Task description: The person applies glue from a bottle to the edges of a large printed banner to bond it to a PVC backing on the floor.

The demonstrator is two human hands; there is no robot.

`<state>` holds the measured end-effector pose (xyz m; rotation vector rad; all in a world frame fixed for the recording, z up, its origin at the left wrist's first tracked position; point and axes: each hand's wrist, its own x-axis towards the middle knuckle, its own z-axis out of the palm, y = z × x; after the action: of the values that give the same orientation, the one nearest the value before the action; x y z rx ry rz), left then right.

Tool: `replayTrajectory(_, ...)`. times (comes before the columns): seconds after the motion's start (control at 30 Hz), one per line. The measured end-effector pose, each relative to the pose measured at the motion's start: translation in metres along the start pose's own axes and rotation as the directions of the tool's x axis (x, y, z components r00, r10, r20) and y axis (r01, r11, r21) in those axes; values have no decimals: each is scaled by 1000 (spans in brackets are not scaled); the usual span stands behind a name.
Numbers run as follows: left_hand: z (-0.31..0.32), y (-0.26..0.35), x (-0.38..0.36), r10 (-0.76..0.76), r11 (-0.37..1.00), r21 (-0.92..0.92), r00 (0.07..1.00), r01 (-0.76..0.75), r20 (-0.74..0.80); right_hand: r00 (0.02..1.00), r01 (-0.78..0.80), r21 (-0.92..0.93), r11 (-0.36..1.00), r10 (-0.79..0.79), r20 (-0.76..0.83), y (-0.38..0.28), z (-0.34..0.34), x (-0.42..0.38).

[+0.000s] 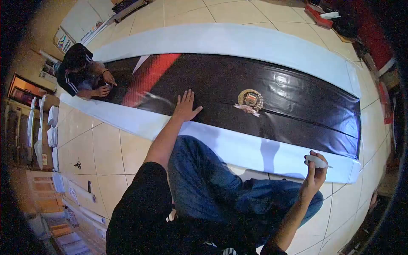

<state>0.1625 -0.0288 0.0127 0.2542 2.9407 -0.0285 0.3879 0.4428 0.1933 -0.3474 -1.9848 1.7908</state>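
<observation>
A long glossy banner (216, 80), mostly black with a red stripe and a round gold emblem (250, 101), lies on the floor with its pale edges folded. My left hand (185, 106) rests flat on the black part near its lower edge, fingers spread. Above the banner's near right corner, my right hand (315, 172) grips a small white squeeze bottle (316, 161) with a thin tip pointing right. Part of the bottle is covered by my fingers.
At the banner's left end another person (76, 70) leans over it, both hands near its surface. Scissors (77, 165) lie on the tiled floor (106, 148) to the left. Rolls and stacked goods line the left side; a red tray-like object (318, 18) sits at the upper right.
</observation>
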Motion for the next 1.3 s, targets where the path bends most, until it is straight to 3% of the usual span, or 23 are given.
replayTrajectory(0.1,8,-2,11,10,1000,4,999,-10,-32,999,-50,47,998,50,9,20,14,10)
replayTrajectory(0.17,18,0,15,122,992,-3,987,-123,-109,996,-87,54,995,87,6,30,27,17)
replayTrajectory(0.4,10,0,16,217,976,1,973,-217,-75,980,-199,14,980,199,29,58,53,26)
replayTrajectory(0.6,8,8,17,309,950,30,951,-309,13,978,-204,-18,979,204,51,66,60,23)
replayTrajectory(1.0,0,36,36,496,866,-47,867,-498,-55,967,-234,-14,972,234,96,69,89,21)
replayTrajectory(1.07,-6,30,56,527,811,-275,849,-517,-42,961,-264,-1,964,263,89,74,101,20)
replayTrajectory(1.3,-20,34,118,563,779,-294,824,-554,-65,914,-389,-7,921,387,125,99,156,11)
